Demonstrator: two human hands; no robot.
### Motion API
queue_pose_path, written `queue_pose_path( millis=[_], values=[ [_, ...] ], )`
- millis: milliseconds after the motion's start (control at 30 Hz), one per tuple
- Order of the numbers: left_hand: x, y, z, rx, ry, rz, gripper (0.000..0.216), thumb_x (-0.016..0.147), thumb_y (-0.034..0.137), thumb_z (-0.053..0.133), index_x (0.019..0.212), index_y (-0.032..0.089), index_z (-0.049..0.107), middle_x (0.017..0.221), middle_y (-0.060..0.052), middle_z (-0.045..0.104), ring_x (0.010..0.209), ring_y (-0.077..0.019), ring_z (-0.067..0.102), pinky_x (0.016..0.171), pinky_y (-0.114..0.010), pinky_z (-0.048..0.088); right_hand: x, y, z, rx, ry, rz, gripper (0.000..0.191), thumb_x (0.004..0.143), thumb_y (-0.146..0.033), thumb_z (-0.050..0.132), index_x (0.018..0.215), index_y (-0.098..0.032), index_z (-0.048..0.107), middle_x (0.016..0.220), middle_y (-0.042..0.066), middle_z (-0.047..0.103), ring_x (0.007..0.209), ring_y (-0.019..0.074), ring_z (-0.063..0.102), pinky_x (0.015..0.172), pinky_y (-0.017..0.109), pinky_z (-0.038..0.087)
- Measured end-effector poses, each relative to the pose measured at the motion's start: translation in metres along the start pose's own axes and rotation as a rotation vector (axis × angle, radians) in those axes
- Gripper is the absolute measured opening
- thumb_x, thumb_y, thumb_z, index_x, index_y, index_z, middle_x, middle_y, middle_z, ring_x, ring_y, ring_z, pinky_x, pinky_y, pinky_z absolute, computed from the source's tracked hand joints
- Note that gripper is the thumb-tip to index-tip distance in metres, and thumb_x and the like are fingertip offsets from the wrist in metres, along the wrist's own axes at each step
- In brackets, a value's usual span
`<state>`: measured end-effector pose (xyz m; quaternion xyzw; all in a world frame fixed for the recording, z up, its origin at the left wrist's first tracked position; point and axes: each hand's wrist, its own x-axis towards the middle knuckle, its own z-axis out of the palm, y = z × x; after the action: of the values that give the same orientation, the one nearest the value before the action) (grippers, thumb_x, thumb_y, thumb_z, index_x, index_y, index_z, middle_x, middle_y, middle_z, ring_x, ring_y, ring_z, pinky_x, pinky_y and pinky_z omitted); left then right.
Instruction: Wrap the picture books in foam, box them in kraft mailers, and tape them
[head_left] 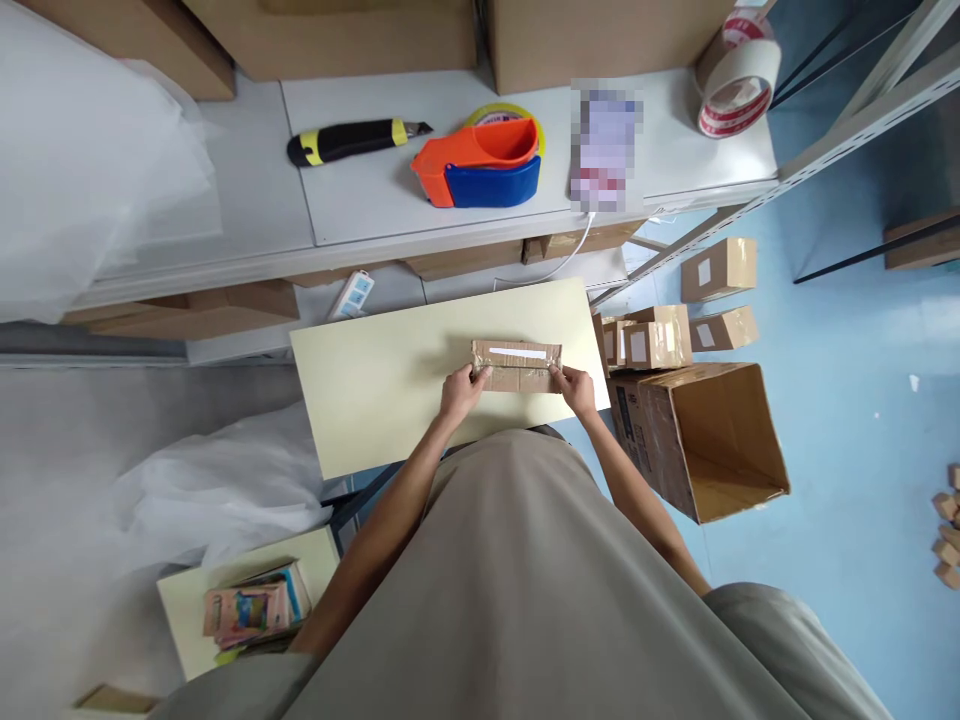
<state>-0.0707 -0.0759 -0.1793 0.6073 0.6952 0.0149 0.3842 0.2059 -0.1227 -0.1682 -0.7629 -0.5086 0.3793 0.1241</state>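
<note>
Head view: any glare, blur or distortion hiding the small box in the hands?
Head view: the small box is sharp and evenly lit, with mild sheen on its tape; left hand and right hand cast faint shadows on the cream board; wide-angle bending curves the shelf edge; one item by the tape dispenser is pixelated.

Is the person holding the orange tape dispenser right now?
No, the tape dispenser lies on the grey shelf; the left hand and right hand grip a small box.

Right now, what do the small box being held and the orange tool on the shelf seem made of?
Box: brown cardboard, glossy where it seems taped over. Tape dispenser: orange and blue plastic, probably; smooth, evenly coloured, slight sheen.
</note>
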Motion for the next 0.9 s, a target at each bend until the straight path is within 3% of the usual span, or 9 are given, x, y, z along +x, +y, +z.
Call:
queue_pose_path(
  millis=[133,400,533,633,700,767,833,900],
  values=[
    [0.007,-0.001,-0.003,0.014,-0.023,0.013,0.042,0.107,0.042,0.054,0.071,0.024,0.060,0.079,-0.011,0.073,0.083,-0.0270,0.067,0.071,-0.034,0.032,0.003,0.003,0.002,-0.049,0.018,-0.028,0.060,0.106,-0.068,0.041,0.063,-0.026,0.035,0.058,-0.001,0.050,0.063,0.0150,0.038,0.059,0.027,0.029],
    [0.007,-0.010,-0.008,-0.148,-0.027,0.057,0.038,0.102,0.048,0.058,0.074,0.023,0.058,0.073,-0.002,0.066,0.074,-0.0191,0.058,0.068,-0.029,0.033,0.004,0.015,-0.007,0.089,-0.110,-0.128,0.068,0.100,-0.085,0.032,0.068,-0.026,0.046,0.064,-0.001,0.055,0.064,0.0159,0.049,0.061,0.025,0.038],
    [0.004,-0.012,-0.004,-0.110,-0.032,0.045,0.039,0.103,0.044,0.055,0.071,0.022,0.058,0.066,-0.001,0.061,0.067,-0.0173,0.052,0.065,-0.029,0.031,0.002,0.020,-0.002,0.089,-0.087,-0.113,0.071,0.097,-0.090,0.030,0.068,-0.027,0.043,0.063,-0.001,0.052,0.065,0.0161,0.049,0.060,0.025,0.039],
    [0.004,-0.013,-0.002,-0.083,-0.020,0.056,0.038,0.105,0.042,0.054,0.073,0.022,0.063,0.067,-0.003,0.065,0.068,-0.0186,0.056,0.065,-0.029,0.034,0.003,0.023,-0.002,0.038,-0.073,-0.126,0.071,0.098,-0.088,0.034,0.064,-0.026,0.044,0.057,-0.001,0.048,0.060,0.0161,0.050,0.058,0.026,0.039],
    [0.003,-0.016,-0.001,-0.130,0.010,0.104,0.034,0.105,0.039,0.054,0.081,0.021,0.070,0.076,-0.005,0.072,0.073,-0.0196,0.063,0.068,-0.028,0.041,0.002,0.026,-0.004,0.055,-0.057,-0.156,0.069,0.101,-0.083,0.040,0.065,-0.025,0.052,0.057,0.000,0.054,0.059,0.0176,0.056,0.058,0.026,0.043],
    [0.001,-0.021,-0.001,-0.236,0.070,0.180,0.025,0.104,0.035,0.057,0.095,0.021,0.076,0.096,-0.007,0.079,0.082,-0.0197,0.070,0.075,-0.027,0.050,-0.001,0.029,-0.005,0.120,-0.012,-0.202,0.061,0.103,-0.074,0.047,0.076,-0.023,0.067,0.068,0.004,0.069,0.067,0.0217,0.067,0.064,0.028,0.053],
    [-0.003,-0.027,0.000,-0.329,0.148,0.235,0.017,0.100,0.030,0.064,0.104,0.021,0.078,0.114,-0.008,0.079,0.088,-0.0191,0.074,0.083,-0.027,0.056,-0.005,0.032,-0.001,0.188,0.057,-0.248,0.047,0.104,-0.063,0.055,0.097,-0.022,0.078,0.093,0.009,0.082,0.084,0.0263,0.077,0.076,0.033,0.062],
    [-0.006,-0.034,0.005,-0.354,0.203,0.240,0.011,0.096,0.025,0.070,0.102,0.021,0.079,0.116,-0.008,0.078,0.089,-0.0189,0.076,0.087,-0.028,0.059,-0.010,0.035,0.008,0.213,0.140,-0.249,0.037,0.103,-0.050,0.060,0.114,-0.022,0.081,0.120,0.011,0.083,0.096,0.0278,0.080,0.089,0.039,0.067]
  ],
)
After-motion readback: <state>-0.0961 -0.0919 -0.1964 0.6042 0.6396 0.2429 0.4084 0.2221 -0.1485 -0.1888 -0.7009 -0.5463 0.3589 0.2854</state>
